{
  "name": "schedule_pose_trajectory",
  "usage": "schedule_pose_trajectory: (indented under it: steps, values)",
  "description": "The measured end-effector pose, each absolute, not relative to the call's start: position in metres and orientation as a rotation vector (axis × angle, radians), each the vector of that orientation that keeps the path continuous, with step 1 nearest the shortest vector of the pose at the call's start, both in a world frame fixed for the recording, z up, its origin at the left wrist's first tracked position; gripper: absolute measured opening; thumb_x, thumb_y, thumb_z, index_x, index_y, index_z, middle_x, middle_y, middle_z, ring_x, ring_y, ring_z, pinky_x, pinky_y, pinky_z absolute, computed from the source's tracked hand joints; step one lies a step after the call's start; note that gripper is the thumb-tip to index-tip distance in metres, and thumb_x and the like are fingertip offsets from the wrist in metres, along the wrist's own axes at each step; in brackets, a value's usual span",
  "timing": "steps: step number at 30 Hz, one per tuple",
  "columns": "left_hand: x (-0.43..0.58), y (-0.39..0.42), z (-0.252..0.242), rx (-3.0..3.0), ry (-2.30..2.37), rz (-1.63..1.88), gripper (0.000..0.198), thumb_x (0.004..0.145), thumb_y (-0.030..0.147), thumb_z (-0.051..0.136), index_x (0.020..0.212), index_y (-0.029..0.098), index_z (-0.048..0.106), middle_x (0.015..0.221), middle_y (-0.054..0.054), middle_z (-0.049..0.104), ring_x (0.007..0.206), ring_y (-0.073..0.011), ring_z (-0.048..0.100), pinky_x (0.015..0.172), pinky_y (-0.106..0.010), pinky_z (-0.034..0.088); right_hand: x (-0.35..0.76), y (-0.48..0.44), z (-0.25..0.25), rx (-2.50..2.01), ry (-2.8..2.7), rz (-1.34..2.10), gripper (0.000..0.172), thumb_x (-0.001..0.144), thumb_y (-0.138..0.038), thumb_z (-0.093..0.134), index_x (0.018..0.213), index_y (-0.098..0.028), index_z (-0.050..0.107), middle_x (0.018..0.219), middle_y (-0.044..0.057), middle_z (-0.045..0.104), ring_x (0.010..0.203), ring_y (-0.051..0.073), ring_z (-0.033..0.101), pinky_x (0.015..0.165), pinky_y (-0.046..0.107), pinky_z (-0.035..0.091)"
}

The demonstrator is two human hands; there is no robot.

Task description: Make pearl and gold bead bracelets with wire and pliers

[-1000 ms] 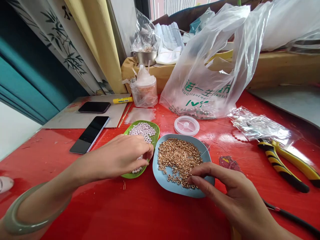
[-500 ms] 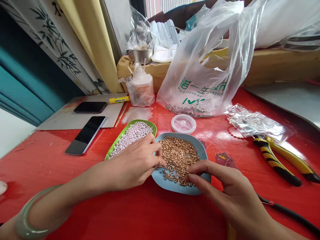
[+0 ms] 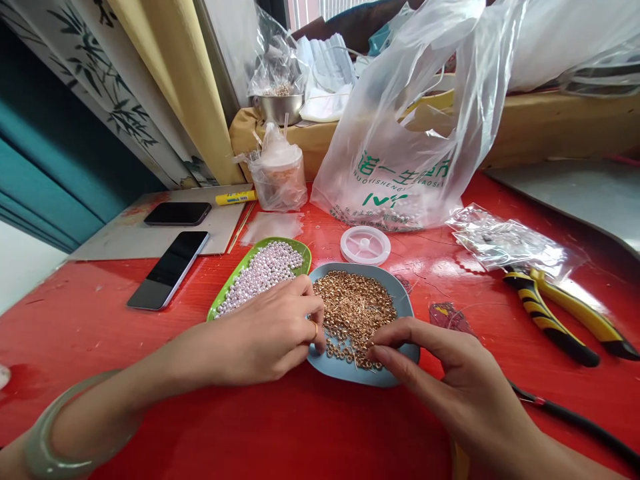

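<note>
A blue plate (image 3: 367, 378) holds many gold beads (image 3: 355, 293) with thin gold pins lying among them. At its left rim my left hand (image 3: 275, 330) is bent, fingers curled down over the edge; whatever they hold is hidden. My right hand (image 3: 450, 373) reaches in from the right, thumb and forefinger pinched together above the plate's right side. Anything between those fingertips is too small to make out. Behind my left hand lies a green tray (image 3: 306, 252) of pale pink pearl beads (image 3: 267, 270), partly covered by the hand.
A clear spool (image 3: 365, 245) lies behind the plate, before a printed plastic bag (image 3: 400, 167). Two phones (image 3: 169, 270) rest at left. Yellow-black pliers (image 3: 550, 320), a black-handled tool (image 3: 560, 410) and clear packets (image 3: 505, 233) lie right. A wrapped cup (image 3: 280, 173) stands at back.
My left hand has moved slightly down and left, its fingertips curling in at the plate's edge. My right hand keeps its pinch almost in place. The whole view has shifted slightly.
</note>
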State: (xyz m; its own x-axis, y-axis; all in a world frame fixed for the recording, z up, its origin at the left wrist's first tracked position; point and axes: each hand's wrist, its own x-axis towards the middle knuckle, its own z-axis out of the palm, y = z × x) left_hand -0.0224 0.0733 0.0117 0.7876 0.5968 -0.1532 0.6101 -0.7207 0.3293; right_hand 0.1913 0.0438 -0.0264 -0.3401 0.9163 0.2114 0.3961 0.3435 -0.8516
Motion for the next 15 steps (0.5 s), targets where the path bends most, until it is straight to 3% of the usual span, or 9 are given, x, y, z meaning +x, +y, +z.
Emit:
schedule_pose_trajectory:
  steps: [4,11,15]
  values:
    - [-0.0227,0.0728,0.0161,2.573,0.879,-0.063,0.022,0.078,0.004,0.052,0.080,0.019,0.068,0.087,-0.004,0.061,0.088,-0.0205,0.043,0.075,-0.031,0.038,0.1907,0.0447,-0.0255,-1.148,-1.898,0.920,0.013,0.082,-0.022,0.055,0.072,-0.022,0.063,0.066,-0.002,0.069,0.058,0.011,0.063,0.056,0.021,0.052]
    - [-0.0254,0.0743,0.0185,2.458,0.866,-0.083,0.010,0.084,0.016,0.057,0.084,0.019,0.066,0.082,-0.002,0.061,0.087,-0.0198,0.046,0.076,-0.031,0.038,0.1914,0.0442,-0.0251,-1.152,-1.924,0.928,0.014,0.083,-0.023,0.054,0.071,-0.021,0.062,0.066,-0.002,0.068,0.059,0.011,0.063,0.057,0.021,0.051]
    - [-0.0265,0.0769,0.0193,2.396,0.830,-0.048,0.009,0.081,0.012,0.062,0.084,0.020,0.066,0.082,-0.001,0.063,0.088,-0.0192,0.048,0.075,-0.030,0.039,0.1912,0.0444,-0.0238,-1.167,-1.921,0.934,0.014,0.083,-0.023,0.053,0.072,-0.022,0.062,0.066,-0.002,0.069,0.059,0.011,0.063,0.057,0.022,0.052]
